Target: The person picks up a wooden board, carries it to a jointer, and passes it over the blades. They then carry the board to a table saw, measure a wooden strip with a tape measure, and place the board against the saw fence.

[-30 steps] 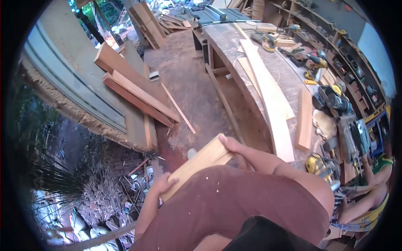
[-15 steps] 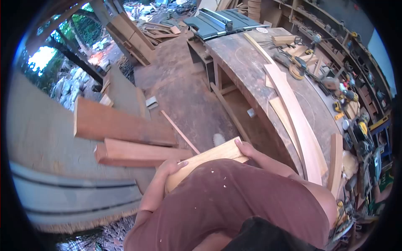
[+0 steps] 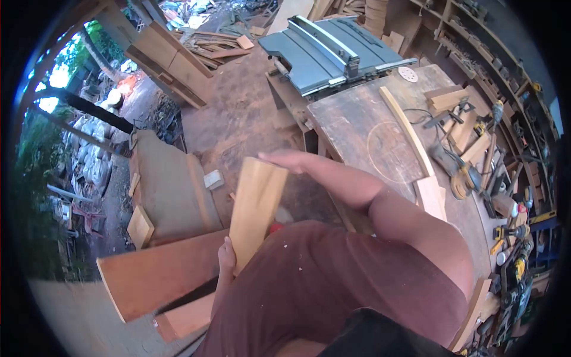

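A pale wooden board (image 3: 254, 205) stands tilted in front of my body, its far end raised and its lower part behind my clothed torso. My left hand (image 3: 226, 254) grips its left edge low down, thumb up; the rest of those fingers are hidden behind the wood. At the far end, my right hand (image 3: 285, 159) holds the top edge, fingers laid across the corner. Left of the board lie a wide reddish-brown plank (image 3: 160, 268) and a smaller reddish timber piece (image 3: 187, 318). A small red thing (image 3: 276, 226) shows beside the board, too small to name.
A table saw (image 3: 327, 53) stands beyond the worktable (image 3: 380, 137). On that table lie a curved wood strip (image 3: 407, 131), a sander (image 3: 466, 181) and wood offcuts. Tool shelves (image 3: 505, 65) line the right. Tall boards (image 3: 166, 62) lean at the back left.
The board has swung from lying nearly crosswise to pointing away from me, its far end raised. My right hand has moved forward and left; my view has turned.
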A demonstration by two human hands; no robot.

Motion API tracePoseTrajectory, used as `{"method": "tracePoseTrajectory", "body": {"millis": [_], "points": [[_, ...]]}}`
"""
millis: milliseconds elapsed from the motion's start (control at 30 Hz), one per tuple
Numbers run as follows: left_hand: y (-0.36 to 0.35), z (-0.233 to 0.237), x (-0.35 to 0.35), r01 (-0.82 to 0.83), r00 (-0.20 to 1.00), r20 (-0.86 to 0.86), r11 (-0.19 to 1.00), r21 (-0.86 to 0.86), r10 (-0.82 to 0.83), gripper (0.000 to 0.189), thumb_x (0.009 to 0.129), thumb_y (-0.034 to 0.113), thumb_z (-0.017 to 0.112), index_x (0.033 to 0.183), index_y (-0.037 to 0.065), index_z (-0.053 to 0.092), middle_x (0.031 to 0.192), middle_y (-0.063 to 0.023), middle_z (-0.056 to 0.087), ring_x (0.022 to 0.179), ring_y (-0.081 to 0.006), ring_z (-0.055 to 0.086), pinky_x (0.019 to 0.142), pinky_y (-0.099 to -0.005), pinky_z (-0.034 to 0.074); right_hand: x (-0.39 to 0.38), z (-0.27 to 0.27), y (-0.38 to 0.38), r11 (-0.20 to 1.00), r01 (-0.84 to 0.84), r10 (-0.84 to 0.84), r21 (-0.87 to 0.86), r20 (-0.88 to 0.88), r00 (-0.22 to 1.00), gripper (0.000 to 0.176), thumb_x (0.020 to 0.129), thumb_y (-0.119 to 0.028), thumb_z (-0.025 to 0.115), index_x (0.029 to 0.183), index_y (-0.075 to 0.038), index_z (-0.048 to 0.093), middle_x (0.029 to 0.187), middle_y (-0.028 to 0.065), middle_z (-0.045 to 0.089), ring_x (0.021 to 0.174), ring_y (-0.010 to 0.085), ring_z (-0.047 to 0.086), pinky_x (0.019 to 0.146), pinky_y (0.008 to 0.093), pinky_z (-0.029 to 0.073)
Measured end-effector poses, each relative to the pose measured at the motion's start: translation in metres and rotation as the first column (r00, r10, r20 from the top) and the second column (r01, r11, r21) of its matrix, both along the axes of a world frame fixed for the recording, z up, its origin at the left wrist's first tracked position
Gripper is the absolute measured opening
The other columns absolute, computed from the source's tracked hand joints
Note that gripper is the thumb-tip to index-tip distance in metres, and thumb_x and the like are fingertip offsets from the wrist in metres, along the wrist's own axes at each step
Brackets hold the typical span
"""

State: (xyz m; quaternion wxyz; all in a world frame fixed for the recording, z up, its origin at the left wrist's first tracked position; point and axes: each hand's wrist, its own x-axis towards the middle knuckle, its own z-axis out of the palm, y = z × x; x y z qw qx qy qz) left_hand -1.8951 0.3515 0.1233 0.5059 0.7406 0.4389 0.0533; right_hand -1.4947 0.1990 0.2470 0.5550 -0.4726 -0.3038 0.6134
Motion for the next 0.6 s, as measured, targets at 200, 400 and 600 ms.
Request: {"method": "tracePoseTrajectory", "body": {"millis": [200,400,600], "points": [[0.105,-0.009,0.168,-0.052,0.809,0.403,0.735,-0.676,0.427,0.057,0.102,0.045,0.04,0.109,-0.006,0.064,0.09,-0.0137,0.069,0.082,-0.026,0.064,0.073,-0.0368,0.051,0.121,0.014,0.093,0.989,-0.049,0.032,0.139,0.122,0.992,0.065,0.103,-0.054,0.037,0.145,-0.003,0.041,0.124,0.0122,0.06,0.113,0.0231,0.058,0.095,0.0372,0.052],[0.259,0.013,0.357,0.26,0.886,0.427,0.57,-0.779,0.179,0.055,0.101,0.045,0.041,0.108,-0.006,0.063,0.089,-0.0128,0.067,0.081,-0.0251,0.063,0.072,-0.0363,0.05,0.345,0.009,-0.061,0.347,0.932,-0.288,0.102,0.958,0.003,0.066,0.082,-0.046,0.073,0.131,-0.005,0.059,0.131,0.0202,0.059,0.121,0.0355,0.056,0.102,0.0425,0.045],[0.361,0.034,0.535,0.402,0.91,0.4,0.454,-0.795,-0.105,0.053,0.101,0.044,0.042,0.107,-0.005,0.063,0.088,-0.0118,0.066,0.079,-0.0242,0.062,0.071,-0.0357,0.049,0.327,-0.046,-0.257,-0.331,0.942,0.274,-0.055,0.95,0.152,0.072,0.076,-0.048,0.077,0.133,-0.011,0.055,0.132,0.0206,0.056,0.123,0.0375,0.054,0.102,0.0456,0.045]]}}
